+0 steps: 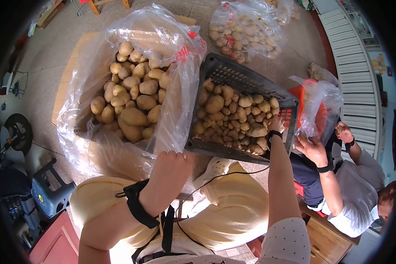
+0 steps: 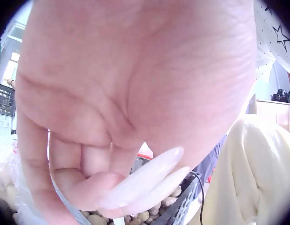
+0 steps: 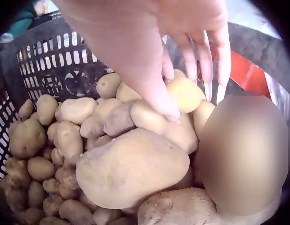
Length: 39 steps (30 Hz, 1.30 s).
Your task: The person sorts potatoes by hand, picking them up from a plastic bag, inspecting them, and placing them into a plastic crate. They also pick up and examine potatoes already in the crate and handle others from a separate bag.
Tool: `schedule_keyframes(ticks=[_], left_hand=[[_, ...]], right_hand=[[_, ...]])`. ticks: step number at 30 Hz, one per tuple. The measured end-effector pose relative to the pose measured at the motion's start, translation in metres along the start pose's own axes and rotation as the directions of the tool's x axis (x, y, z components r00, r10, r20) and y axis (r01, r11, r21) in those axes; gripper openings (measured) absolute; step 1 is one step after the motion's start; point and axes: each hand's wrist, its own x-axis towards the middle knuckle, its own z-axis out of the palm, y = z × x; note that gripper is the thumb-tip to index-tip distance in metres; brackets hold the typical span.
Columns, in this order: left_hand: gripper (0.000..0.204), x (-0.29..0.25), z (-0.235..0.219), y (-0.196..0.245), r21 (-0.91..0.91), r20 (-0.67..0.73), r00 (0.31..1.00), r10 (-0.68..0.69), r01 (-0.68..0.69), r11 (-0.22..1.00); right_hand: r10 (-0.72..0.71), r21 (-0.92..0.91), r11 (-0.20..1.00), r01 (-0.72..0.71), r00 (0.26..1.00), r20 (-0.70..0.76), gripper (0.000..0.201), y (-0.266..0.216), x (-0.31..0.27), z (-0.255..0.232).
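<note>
A black plastic crate (image 1: 246,72) holds many potatoes (image 1: 242,114). My right hand (image 1: 276,125) reaches in at its right end; in the right wrist view the hand (image 3: 182,42) has its fingers spread and fairly straight, and its thumb touches the potatoes beside a pale potato (image 3: 183,93). Left of the crate stands a box lined with a clear plastic bag (image 1: 180,97), with larger potatoes (image 1: 134,116) inside. My left hand (image 1: 169,176) grips the bag's near edge. Its curled fingers (image 2: 79,187) show in the left wrist view with plastic film beside them.
Bags of potatoes (image 1: 246,31) lie on the floor behind the crate. To the right, a seated person (image 1: 356,189) has hands near a plastic bag (image 1: 317,101) over a red container. A blue stool (image 1: 53,191) stands at left. A cable crosses near my legs.
</note>
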Motion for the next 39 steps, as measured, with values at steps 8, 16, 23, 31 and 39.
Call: schedule_keyframes(ticks=[8,16,23,31,39], left_hand=[[0.019,0.0,-0.003,0.002,-0.034,0.019,1.0,0.023,-0.023,0.999],[0.014,-0.004,0.001,0.002,0.001,-0.134,0.991,0.014,-0.014,1.0],[0.018,-0.018,-0.029,-0.015,-0.041,-0.175,0.985,-0.008,0.001,0.999],[0.048,-0.031,-0.066,-0.026,-0.439,-0.461,0.886,-0.05,-0.179,0.881],[0.055,-0.029,-0.062,-0.022,-0.565,-0.47,0.881,-0.054,-0.253,0.785]], right_hand=[[0.035,-0.039,0.998,-0.039,0.994,-0.101,0.03,-0.006,0.001,-0.006],[-0.24,0.721,0.65,0.24,0.965,-0.105,0.054,-0.022,-0.048,-0.11],[-0.484,0.992,0.086,-0.087,0.867,0.118,0.052,-0.046,-0.171,-0.249],[-0.781,0.803,-0.27,-0.531,0.609,0.14,0.037,-0.062,-0.241,-0.293],[-0.92,0.789,-0.198,-0.582,0.387,0.055,0.053,-0.089,-0.266,-0.289]])
